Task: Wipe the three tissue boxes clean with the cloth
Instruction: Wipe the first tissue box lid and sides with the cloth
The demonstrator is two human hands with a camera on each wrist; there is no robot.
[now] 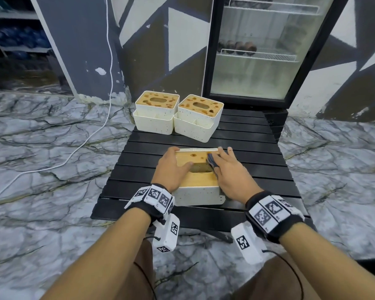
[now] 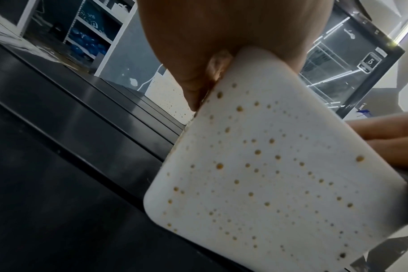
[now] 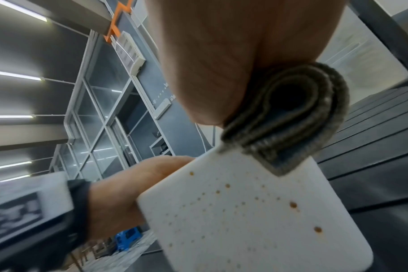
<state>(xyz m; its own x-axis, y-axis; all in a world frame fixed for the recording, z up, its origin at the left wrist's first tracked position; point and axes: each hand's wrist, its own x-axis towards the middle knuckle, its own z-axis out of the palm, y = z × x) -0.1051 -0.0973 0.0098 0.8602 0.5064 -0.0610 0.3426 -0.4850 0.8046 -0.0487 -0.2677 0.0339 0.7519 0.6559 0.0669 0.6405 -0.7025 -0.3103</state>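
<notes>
The near tissue box (image 1: 197,194) stands on the black slatted table (image 1: 258,165). It is white with brown speckles and has a wooden lid with a slot. My left hand (image 1: 171,167) grips its left side, thumb lying across the lid and fingers over the far corner. My right hand (image 1: 230,172) holds a folded grey cloth (image 1: 211,161) against the right part of the lid. The right wrist view shows the cloth (image 3: 291,117) folded under my right hand (image 3: 221,55), above the box wall (image 3: 233,211). In the left wrist view my left hand (image 2: 210,36) is at the box wall (image 2: 268,174).
Two more white tissue boxes (image 1: 157,111) (image 1: 198,116) with brown-blotched lids stand side by side at the table's far edge. A glass-door fridge (image 1: 258,50) rises behind them. A white cable (image 1: 85,137) trails over the marble floor at the left.
</notes>
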